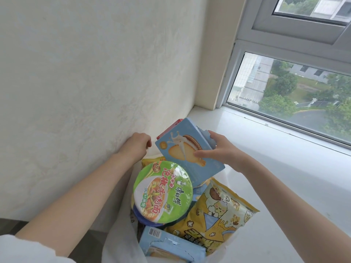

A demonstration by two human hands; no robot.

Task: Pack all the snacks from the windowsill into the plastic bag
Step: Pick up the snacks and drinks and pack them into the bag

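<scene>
My right hand [214, 150] grips a light blue biscuit box [182, 149], tilted above the open white plastic bag [117, 240]. A red box edge [167, 130] shows just behind it. My left hand [136, 145], fingers curled, holds the bag's far rim near the wall. Inside the bag lie a green-lidded noodle bowl [163, 192], a yellow popcorn packet [216, 215], another light blue box [169, 243] and a yellow packet [152, 161] partly hidden at the back.
The white windowsill [275, 158] stretches to the right under the window [292, 95]. A cream wall [85, 82] stands close on the left. The bag sits at the sill's left end.
</scene>
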